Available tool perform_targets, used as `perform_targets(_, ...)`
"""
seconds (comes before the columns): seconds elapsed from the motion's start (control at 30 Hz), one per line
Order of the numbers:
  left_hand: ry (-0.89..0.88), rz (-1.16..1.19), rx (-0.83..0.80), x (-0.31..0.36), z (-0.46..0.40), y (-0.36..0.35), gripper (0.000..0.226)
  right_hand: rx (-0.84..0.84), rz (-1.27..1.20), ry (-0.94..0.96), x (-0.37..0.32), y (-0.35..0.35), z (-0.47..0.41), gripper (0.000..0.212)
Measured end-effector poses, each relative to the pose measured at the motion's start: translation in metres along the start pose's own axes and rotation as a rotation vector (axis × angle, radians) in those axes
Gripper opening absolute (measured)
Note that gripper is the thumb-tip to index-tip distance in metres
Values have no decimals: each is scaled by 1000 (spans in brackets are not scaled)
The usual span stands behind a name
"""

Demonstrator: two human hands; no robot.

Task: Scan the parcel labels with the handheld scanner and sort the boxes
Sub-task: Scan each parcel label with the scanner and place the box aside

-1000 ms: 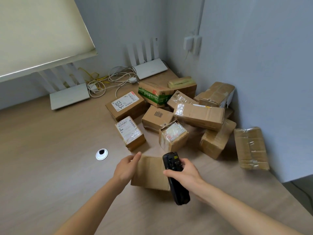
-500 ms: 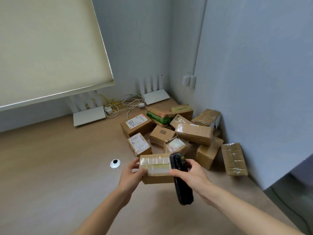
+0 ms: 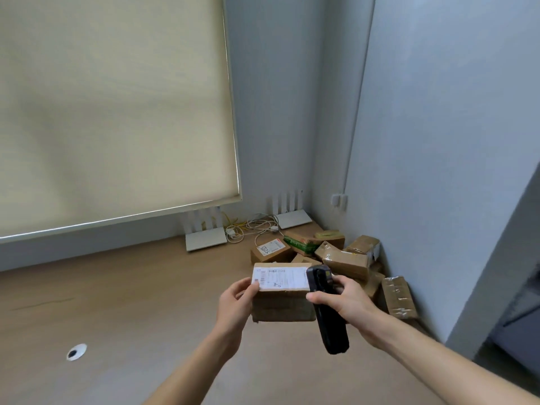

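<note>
- While the left hand [image 3: 237, 302] is gripping the left end of a cardboard parcel [image 3: 282, 306], thumb lying on the corner of its white shipping label [image 3: 281, 277], the box is being held up off the worktop [image 3: 122, 290] with the label facing up.
- At 3 o'clock of the parcel, the right hand [image 3: 346, 302] is curling its fingers around a black handheld scanner [image 3: 327, 309], whose head is sitting just beside the label's right edge and whose handle is pointing down toward 5 o'clock.
- Beyond the held box, toward 1 o'clock, a pile of taped boxes [image 3: 344, 260] is lying in the corner against the wall.
- Farther back, at 11 and 12 o'clock, two white routers [image 3: 206, 240] are standing by tangled cables [image 3: 251, 228].
- Toward 8 o'clock, a round cable grommet [image 3: 76, 352] is sitting in the worktop.
- Above, a beige roller blind [image 3: 117, 112] is hanging.
</note>
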State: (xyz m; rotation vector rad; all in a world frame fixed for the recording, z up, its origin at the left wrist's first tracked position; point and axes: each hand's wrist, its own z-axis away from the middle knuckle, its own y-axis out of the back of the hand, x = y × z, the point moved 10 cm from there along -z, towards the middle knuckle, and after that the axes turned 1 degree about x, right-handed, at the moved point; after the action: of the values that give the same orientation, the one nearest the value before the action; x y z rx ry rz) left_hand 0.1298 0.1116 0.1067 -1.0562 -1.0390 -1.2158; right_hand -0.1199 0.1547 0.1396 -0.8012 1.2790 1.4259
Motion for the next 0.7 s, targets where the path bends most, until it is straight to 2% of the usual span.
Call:
perform_targets(0.1, -50, 20, -72, 34, 29, 9, 32, -20, 10, 28, -31, 2, 28, 76)
perform_targets(0.27, -96, 60, -167, 84, 65, 15, 32, -60, 68, 90, -74, 8, 59, 96)
perform_targets(0.4, -160, 43, -151, 118, 82, 23, 43, -93, 147, 129, -101, 13, 70, 94)
perform_targets(0.6, -225, -87, -80, 148, 97, 36, 30, -92, 560, 265, -151, 16, 79, 75)
perform_targets(0.7, -242, -113, -29, 156, 103, 47, 27, -93, 768, 312, -170, 11, 87, 73)
